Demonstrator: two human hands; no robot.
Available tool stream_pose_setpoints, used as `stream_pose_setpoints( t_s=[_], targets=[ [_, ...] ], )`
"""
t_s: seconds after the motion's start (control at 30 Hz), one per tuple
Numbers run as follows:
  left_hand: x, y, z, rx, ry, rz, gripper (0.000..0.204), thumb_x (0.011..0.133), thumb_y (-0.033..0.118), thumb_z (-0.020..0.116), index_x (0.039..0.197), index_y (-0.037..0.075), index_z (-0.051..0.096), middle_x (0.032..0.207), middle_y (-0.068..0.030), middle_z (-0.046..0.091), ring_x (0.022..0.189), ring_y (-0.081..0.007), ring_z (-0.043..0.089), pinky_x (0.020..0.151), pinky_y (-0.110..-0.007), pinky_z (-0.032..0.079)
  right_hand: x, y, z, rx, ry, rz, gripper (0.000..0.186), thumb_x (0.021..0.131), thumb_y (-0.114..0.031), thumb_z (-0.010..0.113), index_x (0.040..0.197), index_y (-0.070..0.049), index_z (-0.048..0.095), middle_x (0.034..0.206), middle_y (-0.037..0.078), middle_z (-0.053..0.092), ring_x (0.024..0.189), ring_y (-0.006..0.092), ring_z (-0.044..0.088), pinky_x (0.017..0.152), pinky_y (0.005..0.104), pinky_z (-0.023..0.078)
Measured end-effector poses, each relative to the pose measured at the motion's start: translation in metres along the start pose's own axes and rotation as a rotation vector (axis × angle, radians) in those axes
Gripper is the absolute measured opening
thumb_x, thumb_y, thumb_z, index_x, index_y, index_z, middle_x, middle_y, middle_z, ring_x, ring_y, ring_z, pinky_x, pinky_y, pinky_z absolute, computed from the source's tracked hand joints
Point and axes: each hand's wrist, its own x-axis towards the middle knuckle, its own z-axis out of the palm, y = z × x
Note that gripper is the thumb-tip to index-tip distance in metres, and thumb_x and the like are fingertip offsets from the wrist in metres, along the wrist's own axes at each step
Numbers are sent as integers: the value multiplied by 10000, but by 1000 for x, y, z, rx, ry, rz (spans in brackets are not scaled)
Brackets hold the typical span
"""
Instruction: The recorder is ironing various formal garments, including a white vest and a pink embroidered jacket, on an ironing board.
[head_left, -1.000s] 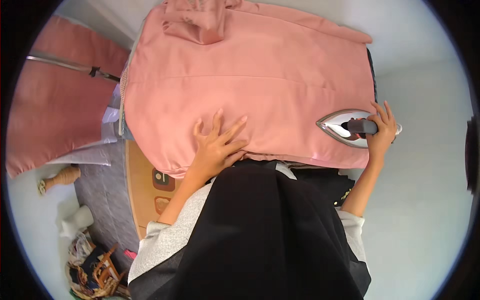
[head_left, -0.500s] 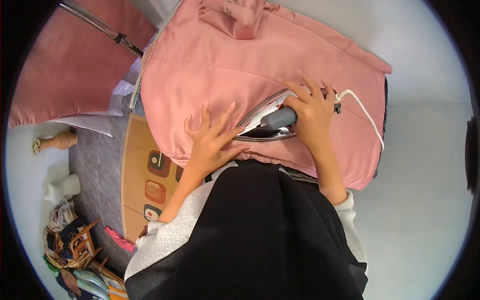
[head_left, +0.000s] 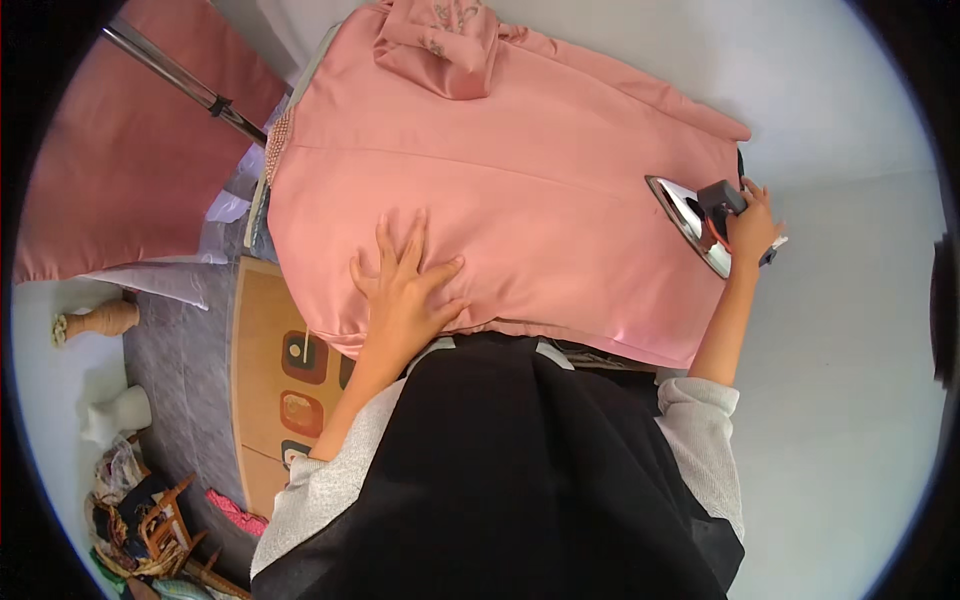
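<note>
A pink satin garment (head_left: pixel 540 220) lies spread over a padded surface in front of me, with a few creases around my left hand. My left hand (head_left: pixel 402 292) presses flat on the cloth, its fingers spread. At the garment's right edge, my right hand (head_left: pixel 752 232) grips a clothes iron (head_left: pixel 690 212) with a shiny metal body and a dark grey handle. The iron's pointed tip faces the far left, and its sole looks to be on or just over the cloth; I cannot tell which. Part of the handle is hidden behind my fingers.
A bunched, embroidered part of the garment (head_left: pixel 445 50) sits at the far edge. On the left, pink cloth (head_left: pixel 140 150) hangs by a metal pole (head_left: pixel 185 75). Below it are a patterned wooden panel (head_left: pixel 262 400), a vase (head_left: pixel 105 318) and a heap of items (head_left: pixel 140 520). A wall (head_left: pixel 840 400) stands right.
My right hand has carried the iron from the middle of the garment to its right edge. My left hand remains spread on the cloth. The view has shifted slightly.
</note>
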Motion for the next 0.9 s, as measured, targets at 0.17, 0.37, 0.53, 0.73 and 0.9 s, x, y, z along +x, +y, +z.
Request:
stream_pose_setpoints(
  t_s=[0.17,0.37,0.53,0.73,0.9],
  targets=[
    [22,11,0,50,39,98,314,648,296,745,926,158,694,1467,-74,293,1366,-399,139,921,-717,137,0,-31,-12,60,-101,-83,389,597,1,592,930,-179,684,1255,-147,531,1299,156,375,985,682,214],
    [77,25,19,171,155,187,720,758,447,643,1313,45,423,1450,-147,277,1368,-403,107,960,-713,119,-21,-134,-21,315,185,-258,335,591,22,583,891,-120,626,1258,-74,532,1225,198,457,985,556,273],
    [89,17,26,240,-8,101,879,752,541,614,1345,-45,336,1480,-198,177,1375,-412,72,974,-703,93,1,-135,-12,303,229,-269,260,638,46,576,856,-92,601,1199,-6,545,1187,217,479,981,553,253],
    [88,18,32,247,-22,54,876,735,524,629,1324,-69,369,1508,-140,116,1383,-350,72,993,-670,131,39,-42,27,59,263,9,267,677,-63,619,934,-137,636,1195,-32,561,1121,174,517,926,570,320],
    [90,19,31,286,-56,54,884,742,537,616,1331,-68,352,1501,-170,132,1382,-381,64,983,-683,113,65,6,40,-15,54,128,346,701,-121,643,1028,-233,650,1233,-114,538,1132,150,517,895,625,336]
  ],
)
